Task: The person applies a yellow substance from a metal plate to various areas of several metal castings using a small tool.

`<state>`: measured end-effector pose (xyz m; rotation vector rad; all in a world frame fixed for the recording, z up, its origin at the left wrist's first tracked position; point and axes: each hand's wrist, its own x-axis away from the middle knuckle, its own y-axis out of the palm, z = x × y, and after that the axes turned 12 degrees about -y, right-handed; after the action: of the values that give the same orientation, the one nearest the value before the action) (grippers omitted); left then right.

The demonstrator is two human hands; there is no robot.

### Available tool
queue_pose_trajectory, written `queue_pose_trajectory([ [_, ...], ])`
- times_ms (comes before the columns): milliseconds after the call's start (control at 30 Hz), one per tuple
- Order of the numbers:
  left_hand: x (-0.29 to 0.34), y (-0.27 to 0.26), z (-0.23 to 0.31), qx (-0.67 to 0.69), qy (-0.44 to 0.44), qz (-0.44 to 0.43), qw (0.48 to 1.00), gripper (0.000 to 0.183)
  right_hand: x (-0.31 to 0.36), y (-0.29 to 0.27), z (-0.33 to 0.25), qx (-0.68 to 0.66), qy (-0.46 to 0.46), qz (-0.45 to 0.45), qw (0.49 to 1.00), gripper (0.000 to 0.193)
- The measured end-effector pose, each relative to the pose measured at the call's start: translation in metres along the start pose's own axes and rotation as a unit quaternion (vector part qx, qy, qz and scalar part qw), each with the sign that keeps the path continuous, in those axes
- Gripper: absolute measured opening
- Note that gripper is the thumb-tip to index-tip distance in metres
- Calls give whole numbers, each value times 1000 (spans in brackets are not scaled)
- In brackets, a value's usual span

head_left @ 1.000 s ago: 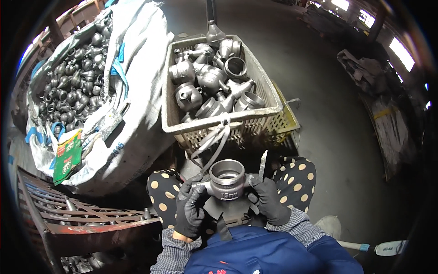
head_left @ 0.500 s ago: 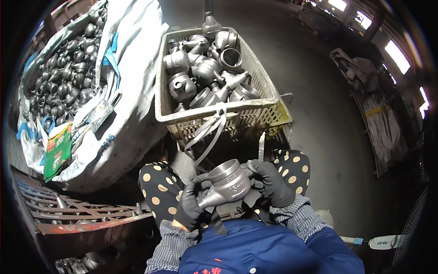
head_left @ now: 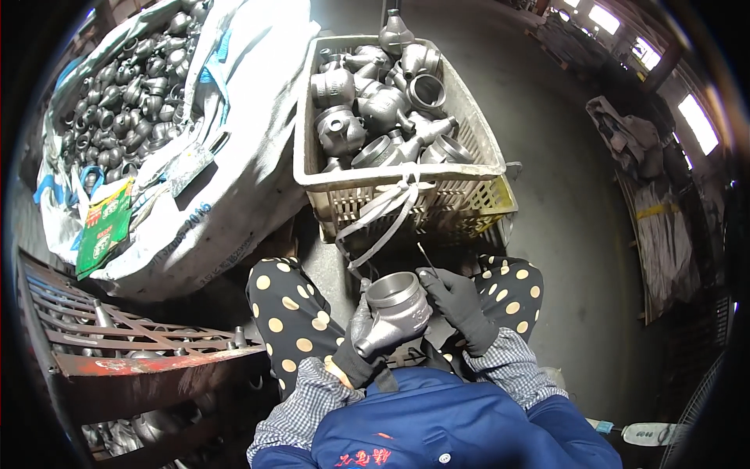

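A grey metal valve-body casting (head_left: 400, 314) with a wide round mouth and a narrow neck is in front of my lap. My left hand (head_left: 357, 344), in a dark glove, is closed round its left side, the neck pointing down and left. Just right of the casting, my gloved right hand (head_left: 461, 306) is closed on a thin pointed strip-like tool (head_left: 423, 256). The tool's tip points up and away from me; its lower part is hidden in the fingers. Beyond my knees stands a pale plastic crate (head_left: 332, 181) heaped with similar castings (head_left: 381, 108).
A large white sack (head_left: 262, 117) full of smaller castings (head_left: 129, 98) stands at the left, a green packet (head_left: 105, 230) on its side. Nearer is a red-edged metal rack (head_left: 148, 363) with parts. Ribbon ties (head_left: 383, 209) hang from the crate. Covered stacks (head_left: 664, 234) line the right.
The casting has turned, its neck now pointing more toward me, and my left hand has turned with it. My right hand has rotated the tool, which now looks narrower. The whole view has shifted slightly.
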<state>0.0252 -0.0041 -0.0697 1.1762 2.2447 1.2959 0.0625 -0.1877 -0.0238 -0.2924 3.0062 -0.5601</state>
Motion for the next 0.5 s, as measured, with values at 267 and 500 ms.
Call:
queue_pose_trajectory([
  [267, 3, -20, 10, -122, 114, 25, 986, 73, 13, -2, -49, -122, -97, 1, 988, 27],
  [500, 19, -7, -10, -337, 234, 99, 906, 38, 15, 20, -38, -34, -141, -51, 988, 21],
])
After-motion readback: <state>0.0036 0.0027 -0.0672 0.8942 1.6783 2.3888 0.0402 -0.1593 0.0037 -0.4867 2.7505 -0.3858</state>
